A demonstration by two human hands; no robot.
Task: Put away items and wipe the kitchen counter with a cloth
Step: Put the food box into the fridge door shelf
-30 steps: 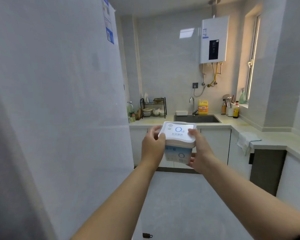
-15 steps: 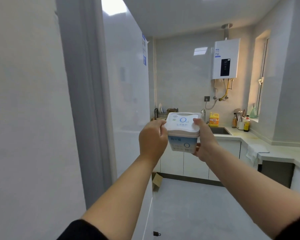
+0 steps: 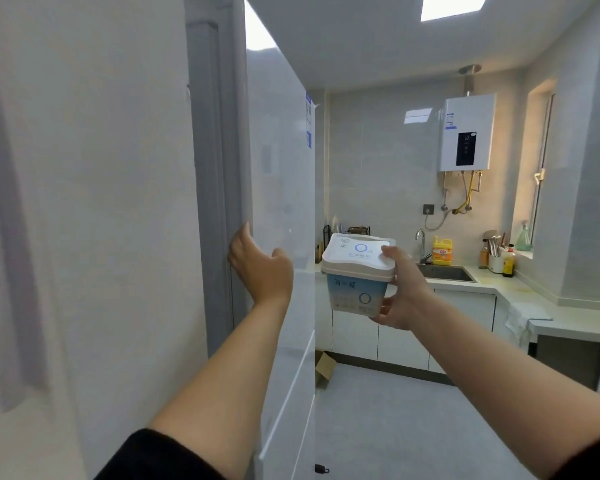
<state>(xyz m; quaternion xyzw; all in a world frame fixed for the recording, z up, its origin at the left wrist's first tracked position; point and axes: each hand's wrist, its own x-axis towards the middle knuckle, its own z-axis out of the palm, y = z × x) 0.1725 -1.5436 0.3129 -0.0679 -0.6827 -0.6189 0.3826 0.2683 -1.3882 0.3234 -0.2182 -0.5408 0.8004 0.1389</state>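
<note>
Leaving the yoghurt tub (image 3: 357, 282), which both hands were cupping a moment earlier, the left hand (image 3: 258, 268) is now reaching for the grey side edge of the refrigerator door (image 3: 281, 188). Its thumb is standing apart and its fingers are disappearing behind that edge, so I cannot tell whether they are hooking round it or only touching it.

The right hand (image 3: 400, 292) is carrying the tub alone in mid-air, beside the door's front face and well short of the counter (image 3: 520, 296). The thumb is pressing on the lid's (image 3: 357, 252) near corner and the fingers are curling under the base.

That one-handed hold is looking like the weak point. The tub is sitting wide in the hand and tilting slightly. A hard pull on the door is likely to jolt the whole body, and the tub could then be slipping forward off the fingers and dropping to the floor (image 3: 413, 410). If the lid is only resting rather than snapped down, the thumb alone is securing it.

The swinging door could also be knocking the tub, which is hanging close to it. A shallow grip on the edge could slip and leave the door shut.

The cloth (image 3: 520, 317) is hanging over the counter's front edge, untouched.
</note>
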